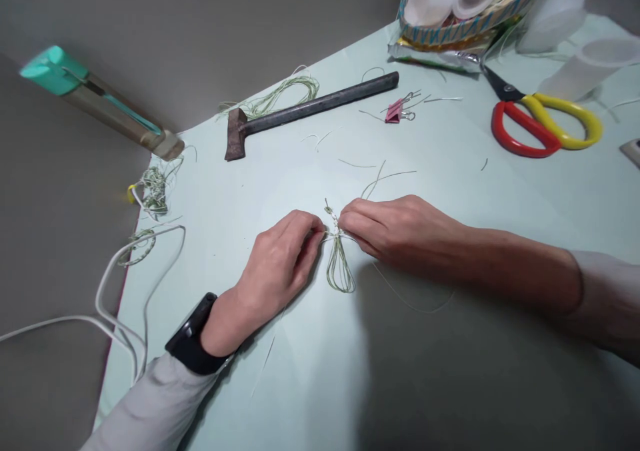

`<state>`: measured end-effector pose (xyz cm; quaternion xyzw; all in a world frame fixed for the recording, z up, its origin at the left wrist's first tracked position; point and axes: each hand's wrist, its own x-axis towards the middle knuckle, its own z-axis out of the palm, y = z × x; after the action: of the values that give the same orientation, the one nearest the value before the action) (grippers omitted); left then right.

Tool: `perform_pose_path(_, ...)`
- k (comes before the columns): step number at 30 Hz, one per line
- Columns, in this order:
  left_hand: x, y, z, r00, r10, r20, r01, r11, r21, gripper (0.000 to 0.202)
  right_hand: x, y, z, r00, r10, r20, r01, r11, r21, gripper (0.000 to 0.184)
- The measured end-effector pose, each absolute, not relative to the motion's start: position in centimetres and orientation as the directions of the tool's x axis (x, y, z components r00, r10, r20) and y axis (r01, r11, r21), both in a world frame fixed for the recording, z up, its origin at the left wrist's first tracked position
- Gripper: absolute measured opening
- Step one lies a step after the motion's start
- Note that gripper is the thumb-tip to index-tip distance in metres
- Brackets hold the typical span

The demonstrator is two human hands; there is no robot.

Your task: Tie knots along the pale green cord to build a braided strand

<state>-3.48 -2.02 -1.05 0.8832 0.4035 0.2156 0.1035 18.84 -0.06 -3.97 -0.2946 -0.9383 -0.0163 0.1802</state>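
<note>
Left hand and right hand, fingertips pinched shut on a knotted green cord loop on the table, well below the hammer.

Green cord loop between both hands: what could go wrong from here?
1. The green cord loop is pinched only at its knotted top by the fingers of the left hand and right hand; a slip could loosen the knot.
2. The thin strand trailing under the right forearm could snag and tug the work.
3. The free ends above the knot are fine and pale, easy to lose hold of.
</note>
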Motion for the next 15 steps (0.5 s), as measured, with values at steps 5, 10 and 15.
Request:
perform_pose_path(5, -3.29, -2.18, -1.06, 0.567, 0.775, 0.278, 0.665, -0.630, 0.401, 0.005, 18.68, -0.20, -3.69, -0.741, 0.588, 0.324, 0.588, 0.801, -0.112, 0.017)
perform_pose_path(10, -3.13, -2.12, -1.05, 0.586, 0.769, 0.255, 0.643, -0.633, 0.430, 0.010, 18.57, -0.36, -3.80, -0.730, 0.618, 0.291, 0.599, 0.784, -0.161, 0.018)
perform_pose_path(15, -2.97, -2.13, -1.31, 0.578, 0.761, 0.294, 0.627, -0.645, 0.437, 0.015, 18.51, -0.39, -3.88, -0.733, 0.623, 0.271, 0.595, 0.782, -0.187, 0.021)
